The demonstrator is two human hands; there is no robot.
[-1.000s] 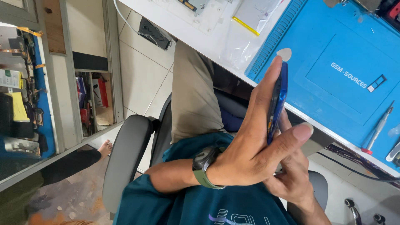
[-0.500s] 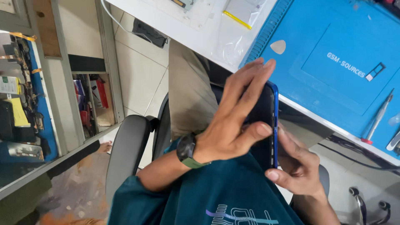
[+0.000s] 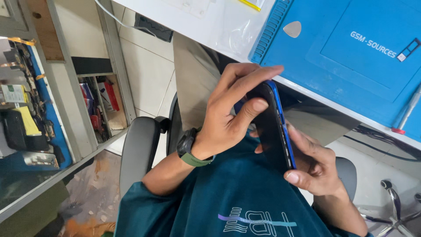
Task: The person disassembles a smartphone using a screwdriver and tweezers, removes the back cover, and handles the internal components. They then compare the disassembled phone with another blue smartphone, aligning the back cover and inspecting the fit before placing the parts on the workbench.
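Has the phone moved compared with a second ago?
Yes. The phone has dropped below the blue mat and desk edge it overlapped, and turned from edge-on to show its dark face.

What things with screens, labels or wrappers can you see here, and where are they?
Phone: held edge-on by both hands over the lap; dark screen, blue frame.
Blue mat: on the white desk, small white printed logo.
Clear plastic bag: beside the mat, yellow strip.
Watch: left wrist, black with green strap.
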